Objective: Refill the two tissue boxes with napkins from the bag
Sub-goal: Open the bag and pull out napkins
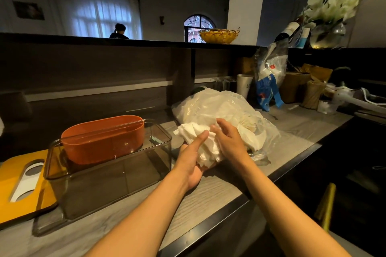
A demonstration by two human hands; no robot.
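Handling step: a bunch of crumpled white paper napkins (203,144) is held between both hands just in front of the clear plastic bag of napkins (225,115) on the grey wood-grain counter (208,194).
Left hand (193,161): palm up under the bunch, thumb laid across its front, fingers curled beneath it and mostly hidden; it grips the napkins.
Right hand (227,140): fingers bent over the top and right side of the bunch, pressing it against the left palm; the fingertips are buried in paper, so exact contact cannot be told.
Napkin position: between the two sets of fingers, touching the bag mouth behind them.
Targets: a clear smoky rectangular plastic box (110,165) stands left of the left-hand fingers, well apart, with a terracotta oval plastic box (102,137) just behind it or partly inside; which cannot be told. Both look empty.
Lids: a yellow flat lid with an oval slot (25,179) lies further left.
Progress, judged: early; no napkins are seen in either box.
Recommended method: square the bunch between the palms before moving, keep the left fingers underneath as support, carry it leftward and lower it flat into the clear box.
Risk: loose sheets may slip off the thumb side or catch the bag film.
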